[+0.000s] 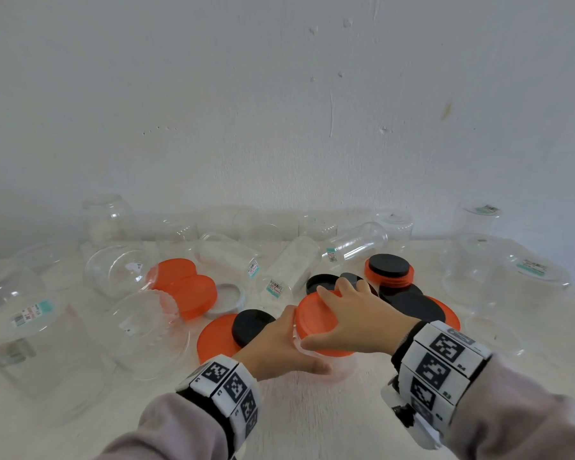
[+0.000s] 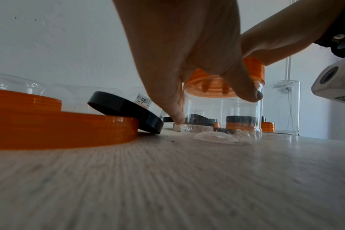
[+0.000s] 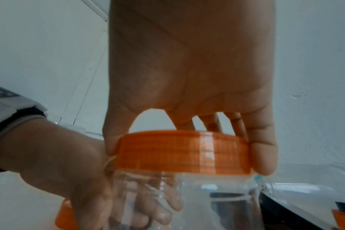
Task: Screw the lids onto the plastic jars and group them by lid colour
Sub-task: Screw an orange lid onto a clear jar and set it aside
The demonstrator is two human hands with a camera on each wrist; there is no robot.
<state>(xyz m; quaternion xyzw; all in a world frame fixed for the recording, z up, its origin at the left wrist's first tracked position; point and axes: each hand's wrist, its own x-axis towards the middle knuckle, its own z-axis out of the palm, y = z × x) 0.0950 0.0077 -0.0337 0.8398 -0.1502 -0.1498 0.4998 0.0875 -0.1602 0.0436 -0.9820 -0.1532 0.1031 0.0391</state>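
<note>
A clear plastic jar stands upright on the table near me, with an orange lid on its mouth. My left hand wraps round the jar's body from the left, fingers curled behind it and thumb in front. From above, my right hand grips the orange lid, thumb on its near rim and fingers over the far rim. Seen through the jar in the right wrist view are the left hand's fingers.
Loose lids lie around: a big orange one with a black lid on it at left, black and orange lids at right, a white lid. Several clear open jars stand or lie along the wall and both sides.
</note>
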